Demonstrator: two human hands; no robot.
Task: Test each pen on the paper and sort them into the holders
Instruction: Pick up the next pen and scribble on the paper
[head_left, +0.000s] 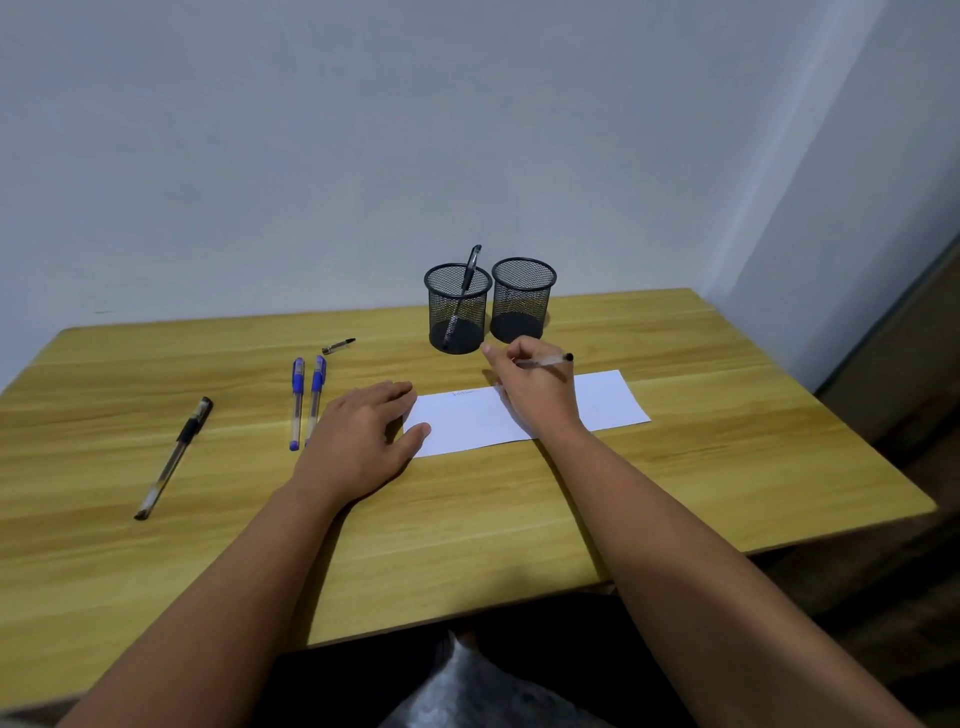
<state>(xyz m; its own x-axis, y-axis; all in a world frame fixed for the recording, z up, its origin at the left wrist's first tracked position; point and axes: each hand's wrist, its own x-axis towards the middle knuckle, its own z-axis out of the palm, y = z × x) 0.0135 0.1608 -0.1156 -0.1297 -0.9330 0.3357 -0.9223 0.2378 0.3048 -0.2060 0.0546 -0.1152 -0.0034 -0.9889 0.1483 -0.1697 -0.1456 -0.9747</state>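
The right hand (535, 387) pinches a clear pen (548, 361) over the paper (524, 413), its tip hidden, perhaps touching. The left hand (363, 441) lies flat, fingers spread, holding nothing, on the paper's left end. Behind the paper stand two mesh holders (458, 309), the left one with one pen; left of the paper lie two blue pens (306, 400), a black pen (174, 457) and a loose cap (338, 345).

Paper (524, 415) mid-table; two holders (457, 312) just behind it, three pens (297, 402) left, pen cap (338, 345) behind-left.

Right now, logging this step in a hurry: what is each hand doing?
Left hand: open, flat on the table, thumb on the paper's left edge.
Right hand: closed on a pen, over the paper.
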